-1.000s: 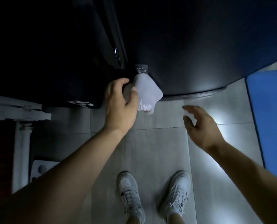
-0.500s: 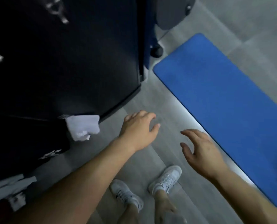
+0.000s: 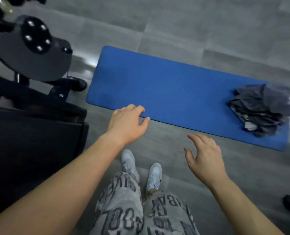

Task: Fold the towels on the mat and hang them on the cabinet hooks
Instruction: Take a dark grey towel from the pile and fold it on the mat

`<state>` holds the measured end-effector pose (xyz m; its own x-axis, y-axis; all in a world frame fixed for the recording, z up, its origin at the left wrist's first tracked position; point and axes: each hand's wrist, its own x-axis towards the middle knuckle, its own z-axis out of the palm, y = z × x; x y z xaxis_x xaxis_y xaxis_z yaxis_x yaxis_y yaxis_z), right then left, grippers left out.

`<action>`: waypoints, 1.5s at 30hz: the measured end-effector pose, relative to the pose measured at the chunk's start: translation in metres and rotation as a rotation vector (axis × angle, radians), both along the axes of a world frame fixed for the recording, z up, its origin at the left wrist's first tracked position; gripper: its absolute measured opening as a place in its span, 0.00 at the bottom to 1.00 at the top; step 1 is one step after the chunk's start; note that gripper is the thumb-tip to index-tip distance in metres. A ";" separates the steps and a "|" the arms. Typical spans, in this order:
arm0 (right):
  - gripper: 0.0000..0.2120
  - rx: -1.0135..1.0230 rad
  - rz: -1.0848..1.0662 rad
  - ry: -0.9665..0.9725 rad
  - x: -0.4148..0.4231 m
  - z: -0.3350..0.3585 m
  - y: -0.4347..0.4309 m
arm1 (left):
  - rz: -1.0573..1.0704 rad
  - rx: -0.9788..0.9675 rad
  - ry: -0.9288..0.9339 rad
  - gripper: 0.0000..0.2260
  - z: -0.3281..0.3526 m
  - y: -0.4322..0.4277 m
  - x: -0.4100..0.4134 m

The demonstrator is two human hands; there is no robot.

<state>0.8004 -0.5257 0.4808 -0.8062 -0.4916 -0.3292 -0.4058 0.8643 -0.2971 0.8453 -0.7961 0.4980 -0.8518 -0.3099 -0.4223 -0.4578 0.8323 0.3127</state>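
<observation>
Grey tiled floor (image 3: 191, 22) fills the view, dim light, some motion blur at the edges. A blue rectangular foam mat (image 3: 166, 85) lies flat on it, running from 11 o'clock to 3 o'clock.

The towels: a crumpled pile of dark grey cloth towels (image 3: 262, 107) sits on the mat's far right end at 3 o'clock, unfolded, well apart from both your hands.

Your left hand (image 3: 125, 124) is palm down near centre frame, fingers loosely bent, holding nothing. Its fingertips overlap the mat's near edge in the picture; I cannot tell if they touch it.

Your right hand (image 3: 203, 160) is at 4 o'clock over bare floor, just short of the mat's near edge, fingers spread and relaxed, holding nothing.

A black cabinet (image 3: 30, 150) takes up 9 o'clock; no hooks show from this angle. At 10 o'clock is a black wheeled office chair with a grey seat (image 3: 34, 48), just beside the mat's left end.

At 6 o'clock: your white sneakers (image 3: 154, 177) and grey letter-printed trousers (image 3: 124, 209), standing on the floor near the mat.
</observation>
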 end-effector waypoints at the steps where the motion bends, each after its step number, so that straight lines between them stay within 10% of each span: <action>1: 0.19 0.009 -0.042 0.004 -0.011 0.003 0.005 | -0.043 -0.003 -0.007 0.18 0.003 0.001 -0.020; 21: 0.19 -0.098 -0.754 0.119 -0.371 -0.002 0.016 | -0.724 -0.069 0.093 0.21 0.043 0.033 -0.572; 32: 0.19 -0.353 -1.376 -0.066 -0.695 -0.108 0.073 | -1.285 -0.119 -0.014 0.20 -0.037 0.215 -1.001; 45: 0.20 -0.425 -2.103 -0.221 -0.756 -0.213 0.191 | -1.512 0.137 -0.576 0.16 -0.225 0.460 -1.075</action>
<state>0.0442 -0.3345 0.2675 -0.0878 0.7883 -0.6090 0.8657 -0.2421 -0.4381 -0.2293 -0.3366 0.2735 -0.0548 0.6831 -0.7283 0.6318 0.5885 0.5045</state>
